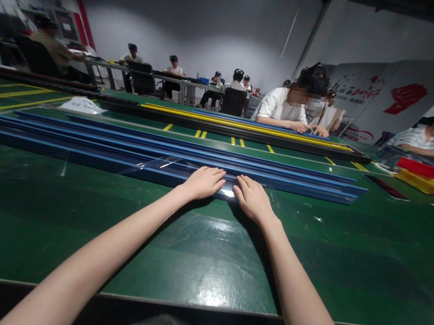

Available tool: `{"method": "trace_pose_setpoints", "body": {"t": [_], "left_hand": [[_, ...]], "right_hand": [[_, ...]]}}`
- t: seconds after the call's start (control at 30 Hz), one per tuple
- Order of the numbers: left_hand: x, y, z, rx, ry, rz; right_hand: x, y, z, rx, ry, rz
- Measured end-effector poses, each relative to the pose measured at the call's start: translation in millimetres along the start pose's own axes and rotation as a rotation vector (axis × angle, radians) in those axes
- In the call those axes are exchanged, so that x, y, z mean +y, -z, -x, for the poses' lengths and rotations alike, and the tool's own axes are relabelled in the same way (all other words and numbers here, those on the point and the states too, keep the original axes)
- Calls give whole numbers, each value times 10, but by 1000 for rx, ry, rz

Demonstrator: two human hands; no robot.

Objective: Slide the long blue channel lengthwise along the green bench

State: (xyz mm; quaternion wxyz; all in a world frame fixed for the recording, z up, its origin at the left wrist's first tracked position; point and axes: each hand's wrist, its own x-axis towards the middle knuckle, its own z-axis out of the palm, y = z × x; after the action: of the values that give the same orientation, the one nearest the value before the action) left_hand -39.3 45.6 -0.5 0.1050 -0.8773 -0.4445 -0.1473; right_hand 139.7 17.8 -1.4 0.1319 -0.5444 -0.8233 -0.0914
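My left hand and my right hand lie close together, palms down, near the middle of the green table. Their fingers are stretched forward and rest on clear plastic film at the near edge of the long blue strips. Neither hand grips anything. The film spreads to both sides and toward me, glossy under the light. Several blue strips lie side by side across the table beyond my fingertips.
Farther back lie yellow strips on dark ones, and white paper. At the right are a phone, a red tray and a yellow tray. A person works across the table, another at the right.
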Motion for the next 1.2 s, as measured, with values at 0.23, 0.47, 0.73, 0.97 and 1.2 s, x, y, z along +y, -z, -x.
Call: {"method": "trace_pose_setpoints", "body": {"t": [0.23,0.47,0.73,0.97,1.2], "left_hand": [[-29,9,-6,-14,1,13],[-36,33,3,-34,3,-23],[-8,23,9,-26,33,-26],[50,-9,0,-3,48,10],[30,37,-24,-27,48,55]], "right_hand": [[85,78,-14,-4,-33,-72],[274,178,48,-35,-157,-71],[320,178,89,-5,-147,45],[52,25,38,72,22,38],[107,85,24,15,-34,-46]]}}
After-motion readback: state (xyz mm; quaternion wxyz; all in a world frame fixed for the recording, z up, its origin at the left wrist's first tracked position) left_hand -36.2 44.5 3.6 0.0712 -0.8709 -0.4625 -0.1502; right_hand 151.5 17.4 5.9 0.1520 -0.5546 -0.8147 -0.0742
